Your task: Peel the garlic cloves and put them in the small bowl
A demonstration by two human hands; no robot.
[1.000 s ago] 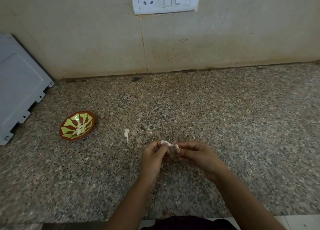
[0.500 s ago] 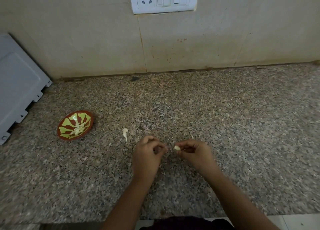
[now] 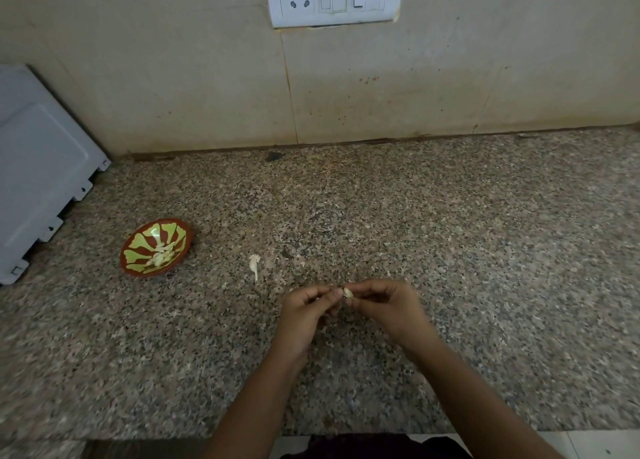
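Mid-peel: left hand and right hand both pinch the small pale garlic clove over the counter, well apart from the small red-and-green patterned bowl; next probably strip any leftover skin, then carry it left.

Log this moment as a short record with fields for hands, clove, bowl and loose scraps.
right hand: pinches garlic clove at fingertips
left hand: fingers curled, tips by the clove, grip unclear
small bowl: on countertop, left of both hands, holds peeled cloves
white scrap: lies on countertop between bowl and hands
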